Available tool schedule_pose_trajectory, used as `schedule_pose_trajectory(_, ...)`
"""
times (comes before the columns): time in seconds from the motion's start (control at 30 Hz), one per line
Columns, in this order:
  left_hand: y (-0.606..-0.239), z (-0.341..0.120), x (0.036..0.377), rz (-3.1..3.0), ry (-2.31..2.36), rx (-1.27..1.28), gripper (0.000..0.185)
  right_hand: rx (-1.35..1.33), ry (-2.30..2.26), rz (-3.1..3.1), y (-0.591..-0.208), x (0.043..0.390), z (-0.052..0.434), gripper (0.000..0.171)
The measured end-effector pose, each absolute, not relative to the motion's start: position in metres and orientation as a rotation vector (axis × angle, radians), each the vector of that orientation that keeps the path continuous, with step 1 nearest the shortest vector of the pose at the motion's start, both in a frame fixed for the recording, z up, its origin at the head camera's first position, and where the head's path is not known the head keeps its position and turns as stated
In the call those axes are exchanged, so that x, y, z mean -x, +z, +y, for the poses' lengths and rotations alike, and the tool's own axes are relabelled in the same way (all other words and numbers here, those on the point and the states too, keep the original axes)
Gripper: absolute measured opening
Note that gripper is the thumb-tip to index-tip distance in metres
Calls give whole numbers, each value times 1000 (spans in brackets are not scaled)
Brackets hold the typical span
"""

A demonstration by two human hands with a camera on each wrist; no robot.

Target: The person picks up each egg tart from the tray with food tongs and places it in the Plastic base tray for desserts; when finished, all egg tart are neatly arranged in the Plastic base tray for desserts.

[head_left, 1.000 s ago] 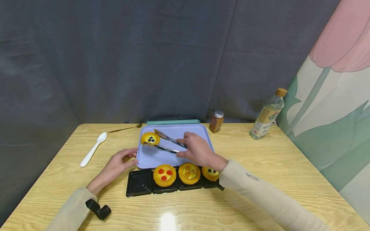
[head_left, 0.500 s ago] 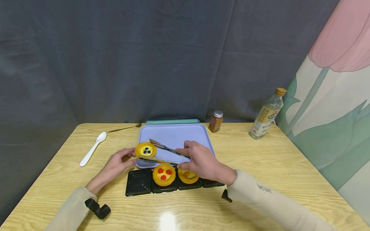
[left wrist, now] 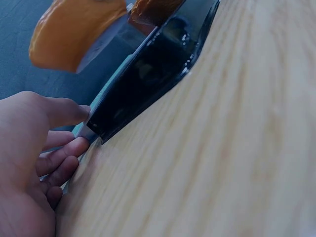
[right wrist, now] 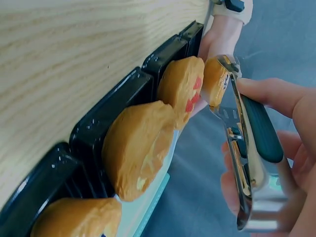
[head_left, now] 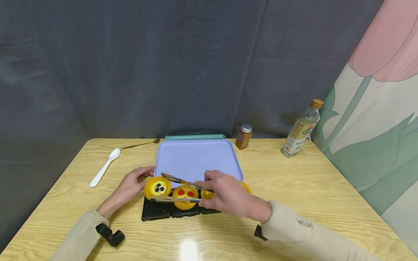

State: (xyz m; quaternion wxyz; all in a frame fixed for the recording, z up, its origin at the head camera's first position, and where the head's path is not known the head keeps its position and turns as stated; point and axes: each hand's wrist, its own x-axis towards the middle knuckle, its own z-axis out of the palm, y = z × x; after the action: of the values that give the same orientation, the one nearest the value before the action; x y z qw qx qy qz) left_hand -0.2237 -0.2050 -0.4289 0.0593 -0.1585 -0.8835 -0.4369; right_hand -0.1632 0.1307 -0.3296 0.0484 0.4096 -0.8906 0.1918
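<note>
My right hand [head_left: 226, 194] grips metal tongs [right wrist: 249, 148] with dark green handle pads. Between the tong tips is a tart [head_left: 158, 187] with blue berries, over the vacant left compartment of the black tray [head_left: 157, 214]. In the left wrist view, this tart [left wrist: 74, 34] is tilted and raised above the black tray. My left hand [head_left: 132, 185] holds the left edge of the lavender tray [head_left: 199, 159], thumb and curled fingers at its near corner. A red-topped tart [right wrist: 183, 89] and an orange-topped tart [right wrist: 136, 148] sit in the middle compartments; another tart [right wrist: 79, 217] sits at the right end.
A white spoon [head_left: 105, 167] and a thin dark-tipped stick [head_left: 140, 144] lie at the left. Behind the lavender tray is a teal bar [head_left: 195, 137]. A spice jar [head_left: 244, 137] and a tall bottle [head_left: 302, 128] stand at the back right.
My right hand has brought the blue-berry tart in the tongs from the lavender tray's left side toward me, over the black tray's left compartment. My left hand has stayed at the lavender tray.
</note>
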Motion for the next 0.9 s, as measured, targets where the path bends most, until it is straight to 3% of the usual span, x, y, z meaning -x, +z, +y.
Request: schedule_pose_trajectory(0.9, -429, -207, 223, -2662, -1348, 499, 51, -1290, 538, -2754, -338, 156, 129, 53)
